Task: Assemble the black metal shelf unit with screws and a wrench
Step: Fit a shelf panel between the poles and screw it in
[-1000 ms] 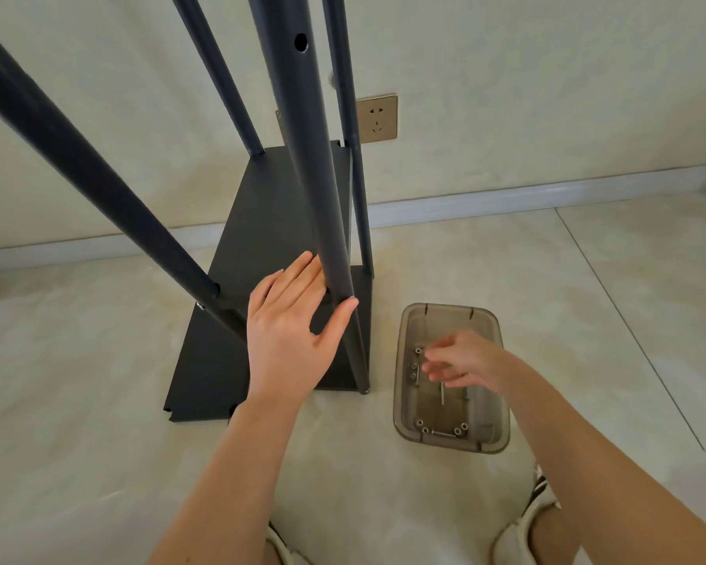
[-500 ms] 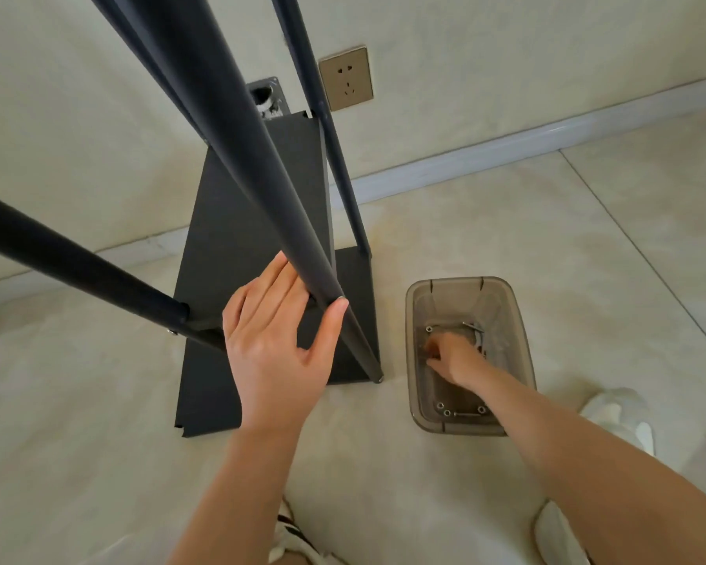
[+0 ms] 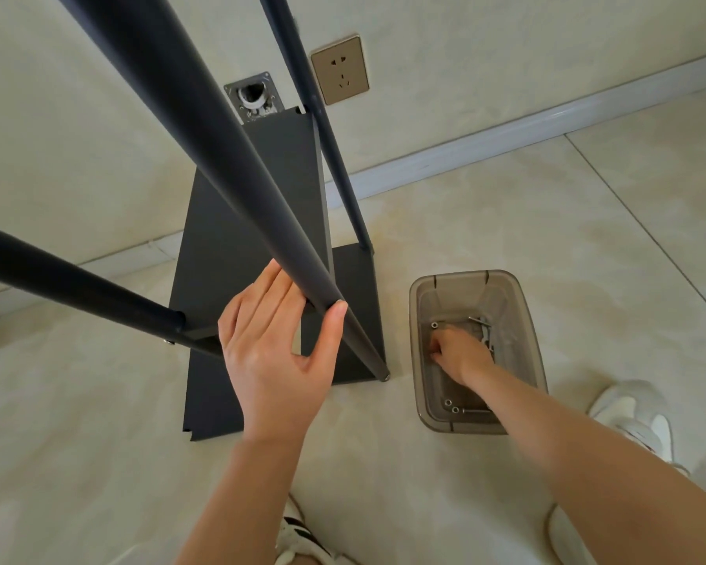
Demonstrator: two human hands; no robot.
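Floor tiles separate shelf unit edge from bin.

No words, numbers or brand marks can be read anywhere. The wall socket shows only its pin slots, with no lettering. The metal wall plate behind the shelf panel has some small marks along its lower edge, too blurred to make out. The poles and panels are plain black with no label. The grey plastic bin carries no print, and the white shoe shows a small reddish mark that cannot be read.
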